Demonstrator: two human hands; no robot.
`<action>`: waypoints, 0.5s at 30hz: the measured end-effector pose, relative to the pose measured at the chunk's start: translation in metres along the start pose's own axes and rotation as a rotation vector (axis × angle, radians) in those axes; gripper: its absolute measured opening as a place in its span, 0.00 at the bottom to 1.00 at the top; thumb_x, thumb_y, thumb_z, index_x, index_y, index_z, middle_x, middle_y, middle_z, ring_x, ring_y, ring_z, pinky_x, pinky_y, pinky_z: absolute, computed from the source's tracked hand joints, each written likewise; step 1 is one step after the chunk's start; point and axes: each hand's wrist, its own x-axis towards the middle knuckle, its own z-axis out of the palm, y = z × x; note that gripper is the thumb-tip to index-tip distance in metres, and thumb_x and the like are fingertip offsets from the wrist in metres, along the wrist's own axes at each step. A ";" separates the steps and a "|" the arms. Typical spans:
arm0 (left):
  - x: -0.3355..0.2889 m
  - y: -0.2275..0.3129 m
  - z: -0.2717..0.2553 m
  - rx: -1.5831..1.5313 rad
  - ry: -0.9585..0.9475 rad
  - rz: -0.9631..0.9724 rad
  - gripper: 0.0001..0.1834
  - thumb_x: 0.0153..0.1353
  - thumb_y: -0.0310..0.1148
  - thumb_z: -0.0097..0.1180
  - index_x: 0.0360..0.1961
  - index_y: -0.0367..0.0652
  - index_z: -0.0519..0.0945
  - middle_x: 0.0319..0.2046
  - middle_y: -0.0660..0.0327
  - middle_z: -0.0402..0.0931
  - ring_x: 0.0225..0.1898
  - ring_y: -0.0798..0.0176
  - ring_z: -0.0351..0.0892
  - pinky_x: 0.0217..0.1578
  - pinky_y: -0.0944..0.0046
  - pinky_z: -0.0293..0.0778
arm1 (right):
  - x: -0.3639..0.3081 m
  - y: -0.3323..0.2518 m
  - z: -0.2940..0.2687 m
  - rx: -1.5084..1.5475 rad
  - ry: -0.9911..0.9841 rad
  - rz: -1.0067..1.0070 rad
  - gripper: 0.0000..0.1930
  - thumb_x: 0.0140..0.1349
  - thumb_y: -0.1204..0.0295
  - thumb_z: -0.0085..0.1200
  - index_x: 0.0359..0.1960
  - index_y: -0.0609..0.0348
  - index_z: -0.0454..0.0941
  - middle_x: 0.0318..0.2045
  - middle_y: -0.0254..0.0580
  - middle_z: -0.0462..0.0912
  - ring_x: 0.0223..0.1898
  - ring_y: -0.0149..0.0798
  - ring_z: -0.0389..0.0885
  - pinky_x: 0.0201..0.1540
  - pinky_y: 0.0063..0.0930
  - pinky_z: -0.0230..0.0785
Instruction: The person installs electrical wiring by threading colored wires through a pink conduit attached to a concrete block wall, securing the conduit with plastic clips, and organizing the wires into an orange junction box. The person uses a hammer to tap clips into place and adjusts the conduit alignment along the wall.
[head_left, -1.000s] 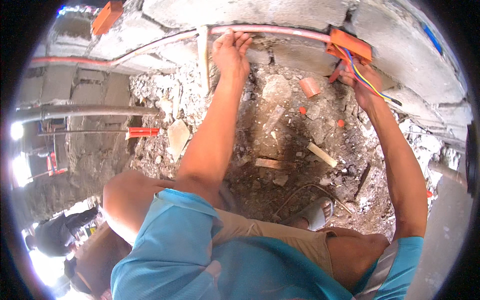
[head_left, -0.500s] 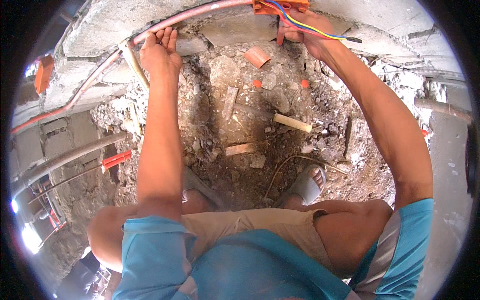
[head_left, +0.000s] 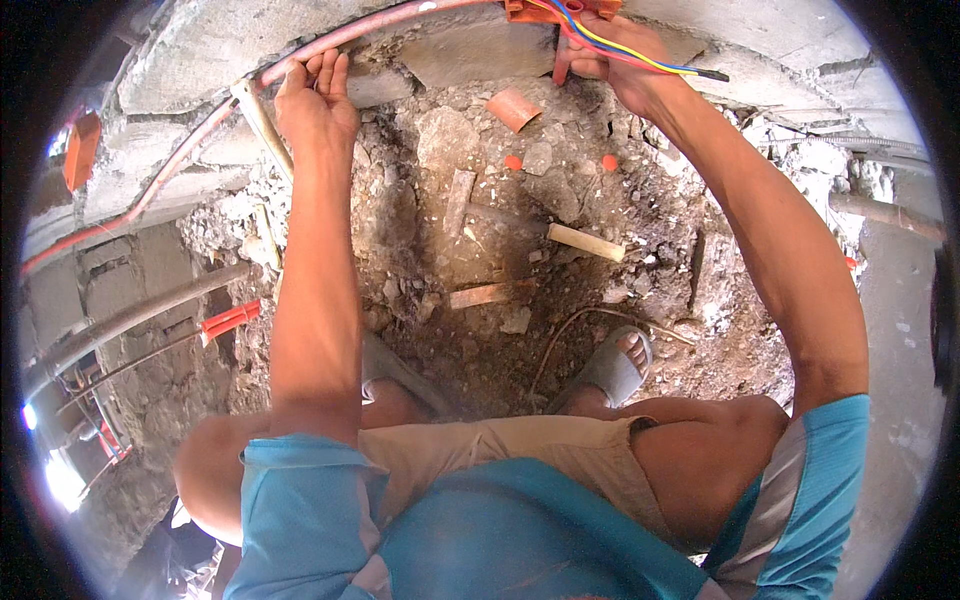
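A long pinkish-red conduit (head_left: 345, 37) runs along the block wall toward an orange electrical box (head_left: 535, 12), cut off by the upper edge. At the conduit's underside, my left hand (head_left: 318, 105) has its fingers curled up and closed on it; the thumb is partly hidden. My right hand (head_left: 628, 68) grips the lower right of the box, with some fingers hidden. Red, blue and yellow wires (head_left: 640, 58) come out of the box across that hand and end in a dark taped tip. Below the box, a short reddish stub (head_left: 561, 58) points down beside my fingers.
Below the wall lies rubble with an orange pipe piece (head_left: 513, 110), two small orange discs and a pale stick (head_left: 586, 242). A bent wire (head_left: 560, 335) curves near my sandalled foot. At left are a grey pipe (head_left: 140, 315), red tubes (head_left: 230, 320) and another orange box (head_left: 83, 150).
My left hand has shifted slightly left and up along the conduit. The box and right hand sit slightly higher in the picture; both hands keep their places at the conduit and box.
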 end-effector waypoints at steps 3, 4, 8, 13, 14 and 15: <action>-0.002 -0.004 0.000 -0.014 0.008 0.017 0.13 0.82 0.33 0.45 0.48 0.30 0.74 0.38 0.52 0.81 0.40 0.53 0.89 0.48 0.51 0.92 | -0.005 -0.003 0.006 -0.027 0.062 0.013 0.15 0.79 0.63 0.55 0.51 0.65 0.79 0.40 0.40 0.84 0.38 0.32 0.85 0.39 0.24 0.84; -0.005 -0.007 0.005 -0.015 0.019 0.022 0.13 0.82 0.33 0.45 0.48 0.30 0.74 0.38 0.52 0.81 0.40 0.53 0.89 0.48 0.51 0.92 | -0.006 -0.003 0.002 -0.032 0.091 0.020 0.15 0.79 0.62 0.55 0.51 0.64 0.80 0.39 0.39 0.84 0.39 0.31 0.85 0.39 0.25 0.84; -0.006 -0.007 0.012 -0.007 0.052 -0.002 0.13 0.82 0.34 0.46 0.48 0.32 0.75 0.38 0.53 0.82 0.39 0.54 0.89 0.46 0.53 0.92 | -0.005 -0.004 -0.004 -0.041 0.069 0.002 0.14 0.79 0.62 0.55 0.50 0.62 0.80 0.37 0.37 0.84 0.38 0.31 0.86 0.40 0.25 0.84; -0.003 -0.003 0.004 -0.006 0.017 0.017 0.13 0.82 0.33 0.46 0.47 0.31 0.75 0.37 0.53 0.82 0.38 0.53 0.89 0.45 0.53 0.93 | -0.007 -0.007 0.003 -0.018 -0.004 -0.003 0.13 0.78 0.62 0.56 0.49 0.60 0.79 0.36 0.36 0.84 0.35 0.30 0.85 0.39 0.24 0.84; -0.003 -0.005 0.007 -0.015 0.007 0.015 0.13 0.82 0.33 0.46 0.47 0.31 0.75 0.37 0.52 0.82 0.38 0.53 0.89 0.45 0.53 0.93 | -0.007 -0.007 -0.002 -0.042 0.005 0.006 0.13 0.78 0.62 0.56 0.49 0.61 0.79 0.36 0.36 0.84 0.35 0.30 0.85 0.39 0.24 0.84; -0.003 -0.004 0.007 -0.019 0.002 0.017 0.13 0.82 0.33 0.46 0.47 0.31 0.75 0.37 0.52 0.82 0.38 0.53 0.89 0.45 0.52 0.93 | -0.006 -0.009 -0.004 -0.064 0.008 0.017 0.13 0.78 0.62 0.56 0.48 0.61 0.79 0.36 0.36 0.84 0.35 0.30 0.85 0.39 0.23 0.84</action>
